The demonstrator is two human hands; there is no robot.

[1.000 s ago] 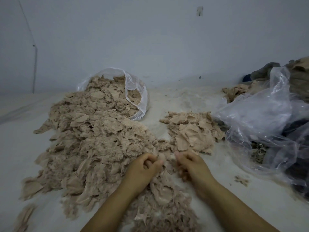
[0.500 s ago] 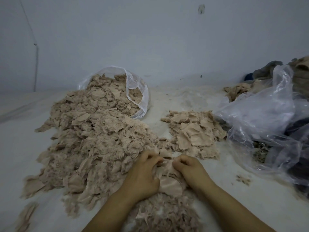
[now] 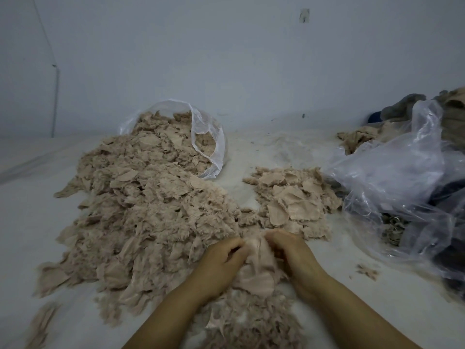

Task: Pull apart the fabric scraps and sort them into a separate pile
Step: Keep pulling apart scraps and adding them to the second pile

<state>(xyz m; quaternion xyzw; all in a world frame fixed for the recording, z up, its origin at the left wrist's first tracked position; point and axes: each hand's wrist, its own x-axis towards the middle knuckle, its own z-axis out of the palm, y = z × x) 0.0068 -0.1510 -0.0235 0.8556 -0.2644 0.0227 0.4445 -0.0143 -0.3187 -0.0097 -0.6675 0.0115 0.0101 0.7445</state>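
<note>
A big heap of beige fabric scraps [image 3: 141, 212] spills from a clear plastic bag [image 3: 208, 137] across the left and middle of the white surface. A smaller, flatter pile of scraps [image 3: 289, 200] lies to its right. At the heap's near edge, my left hand [image 3: 221, 263] and my right hand [image 3: 294, 255] both grip one blurred clump of beige fabric [image 3: 259, 268] between them, fingers curled into it. Part of the clump is hidden by my fingers.
A large crumpled clear plastic bag [image 3: 402, 187] with dark cloth inside fills the right side. More grey and tan cloth [image 3: 362, 139] lies behind it. One stray scrap [image 3: 367, 270] lies right of my right hand. A pale wall stands close behind.
Both hands dropped from the heap's edge onto a larger clump nearer me and took hold of it. The clump between them is now bunched up and blurred with motion.
</note>
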